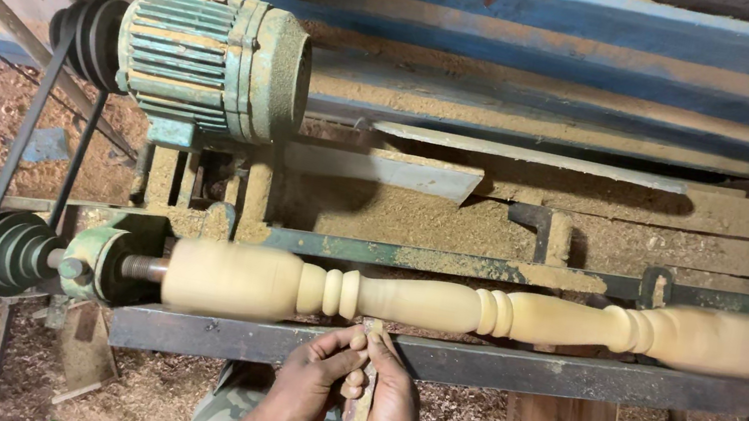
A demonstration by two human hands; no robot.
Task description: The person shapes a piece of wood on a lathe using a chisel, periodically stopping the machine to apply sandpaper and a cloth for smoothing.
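While the turned spindle (480, 309) spins across the lathe from 9 to 3 o'clock, both hands clench 1 chisel (363, 381) at 6 o'clock. Left hand (309, 387) and right hand (387, 411) should brace it firmly on the metal rest (520, 372), feeding lightly.

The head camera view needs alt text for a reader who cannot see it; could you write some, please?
Both hands, left hand and right hand, press a chisel against a pale turned spindle on a sawdust-covered lathe. A green motor with belts sits behind.

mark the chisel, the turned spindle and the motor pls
chisel (358, 411): head view, flat blade between both hands.
turned spindle (420, 301): head view, smooth mid-section.
motor (207, 61): head view, green ribbed casing.
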